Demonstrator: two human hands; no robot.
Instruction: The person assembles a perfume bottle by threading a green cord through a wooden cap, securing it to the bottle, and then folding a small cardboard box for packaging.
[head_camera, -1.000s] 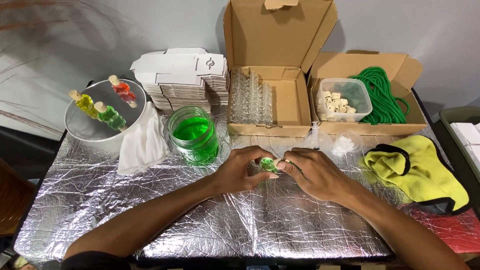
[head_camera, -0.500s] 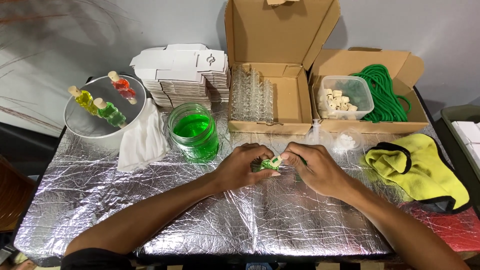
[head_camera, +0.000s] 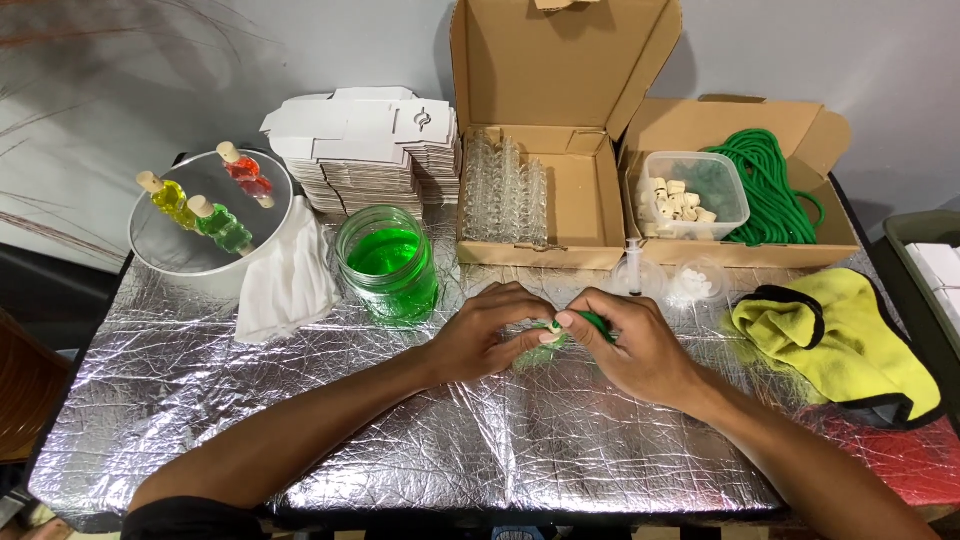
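Taking the glass jar of bright green liquid as your landmark, everything sits on the foil-covered tabletop. Far left of the jar stands a round mirrored tray carrying three small corked bottles, yellow, green and red. Just left of the jar lies a crumpled white cloth. Behind the jar is a stack of flat white card boxes.

Right of the jar and a little nearer to you, your left hand and right hand meet. The fingers of both hands are curled in and pinch one small green object; most of it is hidden, so its shape cannot be told.

Behind and right of the jar, an open cardboard box holds rows of clear glass vials. Further right, a second cardboard box holds a clear plastic tub of corks and a coil of green cord. Far right lies a yellow cloth with black edging.
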